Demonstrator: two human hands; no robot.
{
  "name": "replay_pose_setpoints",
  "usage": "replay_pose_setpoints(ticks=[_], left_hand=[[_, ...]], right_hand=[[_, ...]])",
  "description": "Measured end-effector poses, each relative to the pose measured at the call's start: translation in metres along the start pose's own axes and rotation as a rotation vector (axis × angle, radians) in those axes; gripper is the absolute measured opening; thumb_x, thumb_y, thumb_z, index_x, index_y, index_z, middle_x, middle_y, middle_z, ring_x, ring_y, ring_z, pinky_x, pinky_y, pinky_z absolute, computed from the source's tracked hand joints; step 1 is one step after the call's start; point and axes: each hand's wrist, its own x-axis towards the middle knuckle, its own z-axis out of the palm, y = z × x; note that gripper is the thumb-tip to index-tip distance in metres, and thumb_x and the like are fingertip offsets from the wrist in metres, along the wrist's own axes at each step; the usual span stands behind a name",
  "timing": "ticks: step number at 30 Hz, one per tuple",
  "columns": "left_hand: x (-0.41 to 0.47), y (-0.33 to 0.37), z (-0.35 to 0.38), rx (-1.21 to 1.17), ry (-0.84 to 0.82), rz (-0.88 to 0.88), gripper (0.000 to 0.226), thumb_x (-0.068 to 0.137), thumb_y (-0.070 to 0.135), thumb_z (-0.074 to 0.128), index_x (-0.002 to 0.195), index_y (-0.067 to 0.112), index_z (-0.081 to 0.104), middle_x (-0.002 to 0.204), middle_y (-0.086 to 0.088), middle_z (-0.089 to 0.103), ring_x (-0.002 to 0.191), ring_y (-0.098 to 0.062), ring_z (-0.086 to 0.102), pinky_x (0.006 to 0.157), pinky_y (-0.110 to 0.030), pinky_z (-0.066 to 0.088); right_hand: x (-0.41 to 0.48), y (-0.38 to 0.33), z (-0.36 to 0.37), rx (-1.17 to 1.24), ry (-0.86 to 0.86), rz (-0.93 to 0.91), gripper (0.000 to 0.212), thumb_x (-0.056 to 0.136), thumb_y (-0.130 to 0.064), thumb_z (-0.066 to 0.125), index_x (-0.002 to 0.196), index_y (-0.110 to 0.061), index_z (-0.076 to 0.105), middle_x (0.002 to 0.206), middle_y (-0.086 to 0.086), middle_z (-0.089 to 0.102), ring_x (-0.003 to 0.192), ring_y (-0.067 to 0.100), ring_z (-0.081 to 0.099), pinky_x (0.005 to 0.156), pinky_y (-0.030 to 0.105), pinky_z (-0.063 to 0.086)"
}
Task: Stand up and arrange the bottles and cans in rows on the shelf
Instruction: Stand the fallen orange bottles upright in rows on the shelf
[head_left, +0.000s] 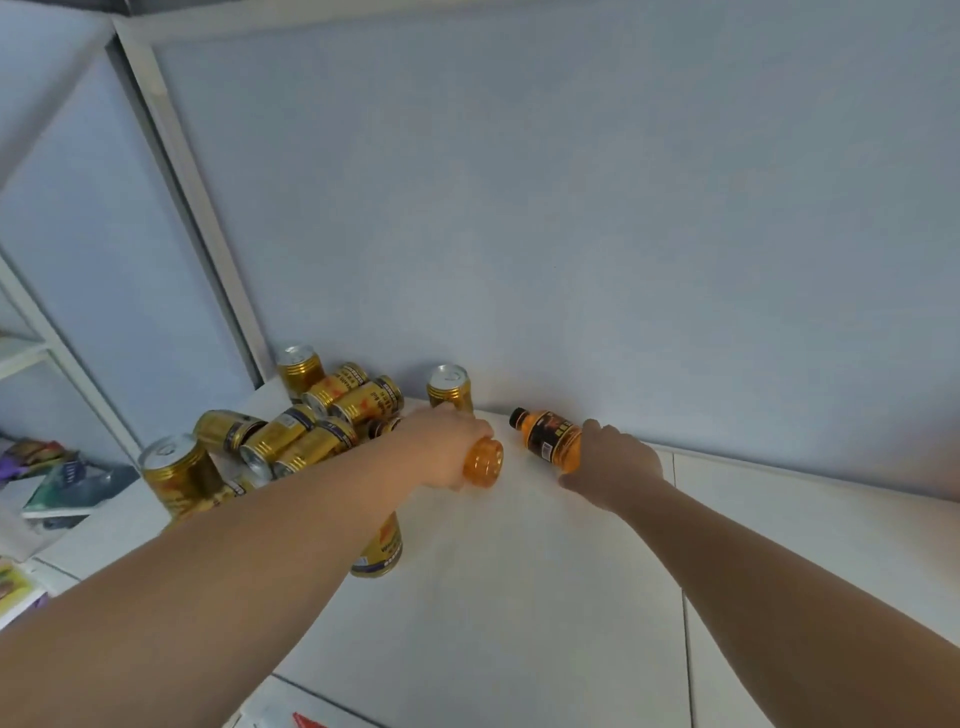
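Shelf (519, 597): white flat surface against a pale blue back wall (571, 208); a seam runs through it on the right.
Left hand (447, 447): closed around an orange bottle (484, 462), held on its side with the base toward the camera (cap end hidden inside the grip).
Right hand (618, 462): wrapped around the lower body of a second orange bottle (550, 436), black cap pointing left, bottle tilted and close to the shelf; contact with the shelf cannot be told.
Heap of cans (311, 421): gold cans lying on their sides, piled at the back left corner of the shelf.
Upright can, back (450, 388): stands against the wall, just behind the left hand.
Upright can, corner (298, 366): stands behind the heap.
Upright can, front left (176, 475): stands near the shelf's left edge.
Can under forearm (379, 551): partly hidden by the left arm (posture unclear).
Neighbouring shelf (47, 483): assorted packets, blurred.
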Motion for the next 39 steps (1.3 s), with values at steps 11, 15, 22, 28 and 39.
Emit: replay_pose_setpoints(ticks=[11, 15, 22, 28, 39], left_hand=[[0.009, -0.014, -0.021, -0.071, 0.187, 0.018, 0.052, 0.07, 0.048, 0.076, 0.115, 0.033, 0.054, 0.105, 0.009, 0.064, 0.097, -0.019, 0.063, 0.071, -0.034, 0.05], [0.002, -0.01, -0.053, -0.293, 0.314, -0.095, 0.066, 0.061, 0.06, 0.075, 0.118, 0.039, 0.049, 0.106, 0.012, 0.065, 0.095, -0.019, 0.063, 0.076, -0.034, 0.052], [-0.014, 0.028, -0.092, -1.13, 0.427, -0.368, 0.058, 0.057, 0.042, 0.087, 0.108, 0.026, 0.062, 0.102, 0.001, 0.067, 0.082, -0.016, 0.072, 0.061, -0.029, 0.058], [-0.035, 0.085, -0.054, -1.992, 0.22, -0.572, 0.031, 0.078, 0.028, 0.08, 0.104, 0.014, 0.07, 0.1, -0.012, 0.075, 0.079, -0.025, 0.074, 0.077, -0.04, 0.063], [-0.087, 0.227, -0.01, -2.177, -0.201, -0.238, 0.062, 0.076, 0.044, 0.079, 0.128, 0.016, 0.062, 0.12, -0.012, 0.073, 0.104, -0.021, 0.067, 0.08, -0.026, 0.045]], right_hand=[[-0.005, 0.028, 0.0, 0.414, 0.114, 0.167, 0.045, 0.071, -0.048, 0.072, 0.104, -0.028, 0.049, 0.085, -0.009, 0.058, 0.071, 0.012, 0.058, 0.056, 0.029, 0.041], [-0.015, 0.044, -0.009, 0.794, 0.172, 0.178, 0.042, 0.068, -0.038, 0.08, 0.098, -0.03, 0.051, 0.085, -0.005, 0.065, 0.068, 0.015, 0.065, 0.049, 0.026, 0.045], [-0.044, 0.075, -0.022, 1.09, 0.292, 0.171, 0.041, 0.069, -0.036, 0.083, 0.1, -0.033, 0.056, 0.089, -0.01, 0.068, 0.079, 0.008, 0.065, 0.059, 0.027, 0.046], [-0.084, 0.109, -0.027, 1.234, 0.317, 0.177, 0.044, 0.074, -0.035, 0.085, 0.108, -0.032, 0.058, 0.098, -0.012, 0.068, 0.088, 0.008, 0.064, 0.063, 0.027, 0.045], [-0.178, 0.136, -0.043, 1.234, 0.347, 0.155, 0.044, 0.075, -0.033, 0.085, 0.113, -0.028, 0.063, 0.101, -0.012, 0.069, 0.091, 0.006, 0.065, 0.065, 0.024, 0.045]])
